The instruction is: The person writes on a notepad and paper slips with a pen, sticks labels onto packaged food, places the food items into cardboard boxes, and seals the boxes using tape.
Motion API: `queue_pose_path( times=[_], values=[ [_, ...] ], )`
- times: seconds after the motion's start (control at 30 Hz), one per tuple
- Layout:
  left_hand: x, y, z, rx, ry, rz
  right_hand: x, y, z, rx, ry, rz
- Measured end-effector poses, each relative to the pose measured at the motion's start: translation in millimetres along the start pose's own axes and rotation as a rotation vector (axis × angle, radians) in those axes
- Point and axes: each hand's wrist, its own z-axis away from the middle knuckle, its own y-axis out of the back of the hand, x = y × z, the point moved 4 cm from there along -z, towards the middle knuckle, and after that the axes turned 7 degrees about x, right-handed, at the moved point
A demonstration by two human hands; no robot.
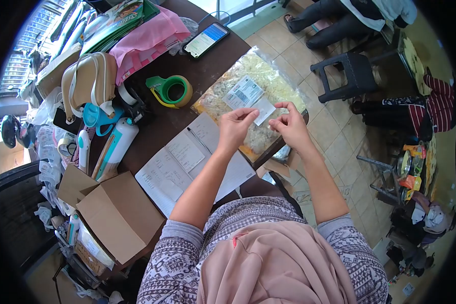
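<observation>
A clear plastic-wrapped package (268, 76) with pale, mottled contents lies on the dark table in front of me. On top of it is a white printed shipping label (244, 92) with a barcode. Over the package, my left hand (234, 130) is closed, pinching the edge of a small white paper slip (264, 111). My right hand (293, 129) is at the slip's other side, thumb and forefinger curled but apart, the forefinger close to its corner. An open notebook (175, 164) with handwriting lies below my left hand, a pen (199, 140) across it.
A green tape dispenser (162, 91) and a phone (206, 40) are on the table (152, 121). An open cardboard box (119, 215) stands at the left, near a spray bottle (117, 144). A black stool (344, 76) and other people are at the right.
</observation>
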Motion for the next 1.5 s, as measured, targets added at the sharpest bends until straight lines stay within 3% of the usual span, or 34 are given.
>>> queue_pose_path(
  times=[0.07, 0.3, 0.57, 0.77, 0.93, 1.03, 1.1, 1.17, 1.3, 1.5],
  values=[
    [-1.4, 5.1, -14.2, 0.109, -0.149, -0.195, 2.1, -3.9, -6.7, 0.027, 0.013, 0.060],
    [-13.1, 3.9, -33.8, 0.186, -0.149, -0.447, 9.0, -6.1, -25.0, 0.115, -0.020, 0.352],
    [-2.9, -4.3, -28.9, 0.370, -0.393, -0.864, 17.3, -9.7, -33.1, 0.142, -0.111, 0.506],
    [-5.4, -10.4, -29.6, 0.470, -0.509, -0.914, 9.0, -15.6, -32.3, 0.174, -0.101, 0.752],
    [-8.9, -3.2, -27.1, 0.420, -0.605, -0.943, 9.3, -2.7, -26.2, 0.151, -0.030, 0.907],
    [-5.1, 1.4, -19.6, 0.361, -0.692, -0.974, 14.1, 8.4, -12.9, 0.115, 0.148, 0.933],
    [-4.2, 1.3, -13.3, 0.320, -0.755, -0.981, 12.8, 4.4, 0.7, 0.148, 0.731, 0.785],
    [-6.8, -8.3, -1.7, 0.225, -1.065, -1.181, 24.0, -0.4, 10.4, 0.125, 0.797, 0.861],
    [-12.5, 0.8, 1.5, 0.261, -0.834, -1.091, 23.5, 0.2, 11.2, 0.155, 0.882, 0.878],
    [-29.4, 1.9, 19.3, 0.226, -0.807, -1.206, 8.7, -23.2, -23.1, 0.132, 0.960, 1.006]
  ],
)
